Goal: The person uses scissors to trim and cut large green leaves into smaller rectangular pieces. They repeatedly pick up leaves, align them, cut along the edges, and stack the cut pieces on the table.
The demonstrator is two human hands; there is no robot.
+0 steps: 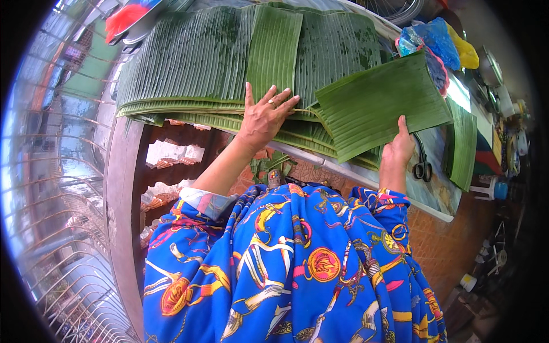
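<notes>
Now the left hand (pixel 264 117), fingers spread, gripping nothing, rests on the leaf stack (pixel 194 60) along the tabletop's (pixel 437 197) front edge; the right hand (pixel 397 151) pinches a loose leaf (pixel 377 106) toward the front right corner. Leaf arranging, apparently; next calls for keeping that piece flat.

We see bright daylight coming in at 9 o'clock, past the metal bars (pixel 63 174), where things look pale and washed out. From 3 to 5 o'clock it is much dimmer. A soft shine sits on the banana leaves (pixel 189 57) near 12 o'clock. We see the blue patterned shirt (pixel 291 263) at 6 o'clock sharp and colorful. Toward the rim, the bars bend like bows, small things get fuzzy, and black fills the corners.
</notes>
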